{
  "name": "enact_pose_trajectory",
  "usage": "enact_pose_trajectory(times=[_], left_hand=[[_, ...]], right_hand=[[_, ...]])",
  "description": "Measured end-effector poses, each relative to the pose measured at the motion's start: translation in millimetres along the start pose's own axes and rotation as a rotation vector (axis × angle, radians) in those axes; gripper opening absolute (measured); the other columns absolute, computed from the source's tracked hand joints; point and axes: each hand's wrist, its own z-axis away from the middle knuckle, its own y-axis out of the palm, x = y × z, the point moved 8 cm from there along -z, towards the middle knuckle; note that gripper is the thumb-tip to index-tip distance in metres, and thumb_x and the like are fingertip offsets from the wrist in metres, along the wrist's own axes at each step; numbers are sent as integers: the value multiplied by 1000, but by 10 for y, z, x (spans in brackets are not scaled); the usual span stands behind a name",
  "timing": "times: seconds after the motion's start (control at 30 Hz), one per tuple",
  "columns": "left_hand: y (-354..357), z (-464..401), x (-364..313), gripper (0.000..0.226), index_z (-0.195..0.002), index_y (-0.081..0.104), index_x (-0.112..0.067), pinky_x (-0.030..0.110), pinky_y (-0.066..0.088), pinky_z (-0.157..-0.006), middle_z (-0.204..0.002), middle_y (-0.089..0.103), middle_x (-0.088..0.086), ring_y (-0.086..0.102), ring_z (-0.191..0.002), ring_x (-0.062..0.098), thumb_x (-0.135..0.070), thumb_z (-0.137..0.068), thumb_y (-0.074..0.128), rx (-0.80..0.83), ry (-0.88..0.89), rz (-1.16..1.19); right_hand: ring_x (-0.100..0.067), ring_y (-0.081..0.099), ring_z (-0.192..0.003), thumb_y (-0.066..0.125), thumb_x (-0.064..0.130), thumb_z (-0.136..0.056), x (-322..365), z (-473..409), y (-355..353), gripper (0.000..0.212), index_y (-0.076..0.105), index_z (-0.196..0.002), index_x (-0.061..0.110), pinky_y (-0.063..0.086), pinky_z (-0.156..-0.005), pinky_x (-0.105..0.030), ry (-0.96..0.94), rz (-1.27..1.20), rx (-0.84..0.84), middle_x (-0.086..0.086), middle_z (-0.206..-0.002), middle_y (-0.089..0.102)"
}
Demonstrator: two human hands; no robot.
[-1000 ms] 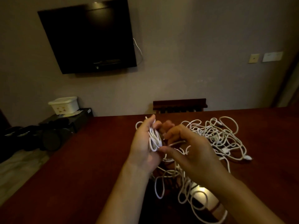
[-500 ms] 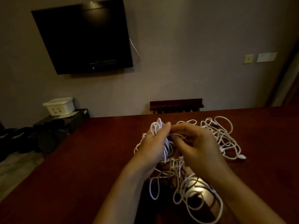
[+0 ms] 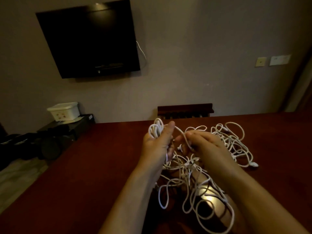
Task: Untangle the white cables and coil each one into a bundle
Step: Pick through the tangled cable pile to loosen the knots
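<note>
My left hand (image 3: 157, 146) is raised above the dark red table (image 3: 94, 174) and grips a small coil of white cable (image 3: 156, 130) whose loops stick out above the thumb. A strand arcs from that coil to my right hand (image 3: 205, 146), which pinches it just to the right. Below and between my wrists hang loose white cable loops (image 3: 187, 186). A tangled pile of white cables (image 3: 233, 144) lies on the table behind my right hand, with a white plug (image 3: 254, 164) at its right end.
A chair back (image 3: 184, 109) stands at the table's far edge. A black TV (image 3: 89, 39) hangs on the wall. At left, a white box (image 3: 65, 111) sits on a low black stand, with dark bags (image 3: 33, 144) on the floor.
My left hand has turned and lifted the coil slightly, and my right hand has drawn a strand out to the right, away from the coil. The camera has shifted a little.
</note>
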Motion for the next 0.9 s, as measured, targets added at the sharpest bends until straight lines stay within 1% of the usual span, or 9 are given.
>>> enact_pose_trajectory(times=[0.1, 0.23, 0.37, 0.43, 0.57, 0.67, 0.73, 0.8, 0.9], left_hand=[[-61, -14, 57, 53, -73, 56, -11, 18, 30, -38, -53, 49, 6, 39, -36, 13, -60, -70, 76, -91, -57, 67], [-79, -1, 148, 45, -68, 67, -12, 20, 37, -39, -52, 58, 6, 49, -37, 14, -55, -79, 77, -156, -104, -8], [-163, -1, 137, 54, -61, 54, -16, 22, 30, -38, -51, 45, 1, 40, -39, 12, -62, -83, 73, -191, -118, -105], [-217, 1, 122, 59, -63, 52, -17, 23, 29, -40, -51, 43, -1, 37, -41, 12, -72, -76, 70, -259, -109, -136], [-308, -19, 6, 88, -72, 65, -13, 30, 36, -53, -59, 56, -3, 50, -52, 13, -95, -68, 33, -304, -67, -461], [-336, -4, -103, 103, -89, 72, -20, 37, 46, -72, -87, 67, -1, 62, -80, 18, -93, -75, 0, -278, -43, -875], [-330, 0, -118, 93, -117, 70, -20, 41, 45, -88, -105, 66, 3, 64, -105, 27, -78, -95, 0, -250, -60, -1016], [-293, -41, -109, 58, -142, 55, -20, 41, 48, -92, -124, 66, 9, 63, -115, 28, -52, -112, 18, -234, -10, -1158], [-223, -65, -88, 32, -97, 63, -30, 34, 41, -62, -89, 65, -6, 57, -75, 11, -38, -112, 36, -180, 80, -1184]], right_hand=[[-19, 61, -70, 45, 22, -109, -59, 24, 103, 37, 80, -101, 14, 51, -59, -27, 139, -204, 100, -12, -85, 66], [-9, 51, -56, 51, 23, -107, -60, 28, 123, 28, 79, -104, 19, 39, -48, -21, 111, -184, 77, -7, -78, 60], [-5, 66, -73, 59, 28, -103, 43, 51, 70, 12, 67, -111, 28, 53, -61, -18, -127, 102, -28, 8, -83, 69], [-3, 69, -78, 66, 31, -97, 105, 115, 126, 20, 60, -117, 29, 56, -65, -18, -310, 343, -36, 12, -84, 67], [-1, 64, -74, 70, 30, -94, 280, 290, 277, 15, 69, -108, 27, 58, -63, -21, -723, 899, -99, 16, -95, 66], [1, 60, -76, 75, 26, -89, 281, 324, 400, 15, 77, -103, 23, 52, -67, -13, -799, 916, 18, 15, -96, 65], [0, 65, -81, 79, 21, -88, 292, 276, 346, 15, 80, -103, 22, 55, -69, -14, -750, 752, 26, 16, -97, 67], [-4, 66, -88, 82, 20, -87, 272, 206, 238, 16, 81, -102, 25, 54, -71, -16, -666, 623, -1, 18, -101, 67], [-7, 62, -109, 77, 28, -88, 163, 108, 146, 11, 79, -98, 32, 56, -82, -19, -471, 433, 57, 19, -125, 58]])
